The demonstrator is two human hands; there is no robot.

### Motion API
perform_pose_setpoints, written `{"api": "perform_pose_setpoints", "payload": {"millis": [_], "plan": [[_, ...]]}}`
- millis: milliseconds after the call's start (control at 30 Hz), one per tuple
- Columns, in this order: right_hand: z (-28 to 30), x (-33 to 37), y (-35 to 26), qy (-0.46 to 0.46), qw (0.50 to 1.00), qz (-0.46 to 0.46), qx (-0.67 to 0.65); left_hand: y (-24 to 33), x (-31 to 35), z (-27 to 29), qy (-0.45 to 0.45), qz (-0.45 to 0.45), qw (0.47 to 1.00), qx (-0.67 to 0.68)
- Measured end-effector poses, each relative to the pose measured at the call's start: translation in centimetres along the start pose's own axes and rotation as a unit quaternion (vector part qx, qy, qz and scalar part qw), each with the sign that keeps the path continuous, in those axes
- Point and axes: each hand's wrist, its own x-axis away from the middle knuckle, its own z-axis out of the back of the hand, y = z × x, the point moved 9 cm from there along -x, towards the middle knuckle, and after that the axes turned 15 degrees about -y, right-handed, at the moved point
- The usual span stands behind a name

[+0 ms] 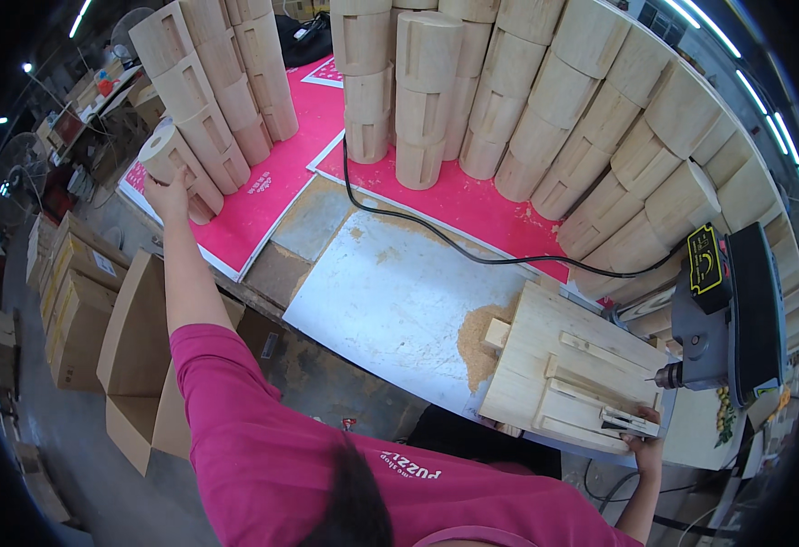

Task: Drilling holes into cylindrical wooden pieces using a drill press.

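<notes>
At the far left, my left hand [170, 193] grips the side of a pale wooden cylinder [164, 150] that has a round hole in its top and a slot in its side. It stands at the near end of several stacked cylinders. Low on the right, my right hand [644, 447] is closed round the end of a small light wooden piece [629, 421] with a dark slot. That piece lies along strips on a flat wooden jig board [527, 365]. A drill press [723, 319] stands beside the board, its chuck [668, 375] near my right hand.
Tall rows of slotted wooden cylinders [427, 100] line the back and right on pink sheets [272, 182]. A black cable [436, 228] crosses the white work surface [381, 292]. Sawdust [479, 342] is heaped by the board. An open cardboard box [130, 365] sits below left.
</notes>
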Motion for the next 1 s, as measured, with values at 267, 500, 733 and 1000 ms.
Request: {"api": "perform_pose_setpoints", "payload": {"millis": [267, 500, 733, 1000], "plan": [[-0.3, 0.2, -1.5, 0.021, 1.0, 0.016, -0.003, 2.5, 2.9, 0.0, 0.185, 0.036, 0.967, -0.174], [-0.3, -0.3, -2.2, 0.022, 0.999, 0.018, -0.02, 20.7, 5.7, -12.4, -0.01, -0.228, 0.929, 0.293], [0.1, 1.0, -2.1, 0.039, 0.998, 0.008, -0.044, 33.6, 10.4, -22.6, -0.124, -0.185, 0.966, 0.133], [-0.1, 0.9, -1.3, 0.046, 0.992, 0.106, 0.046, 30.3, 13.4, -36.2, -0.607, 0.019, 0.652, 0.454]]}}
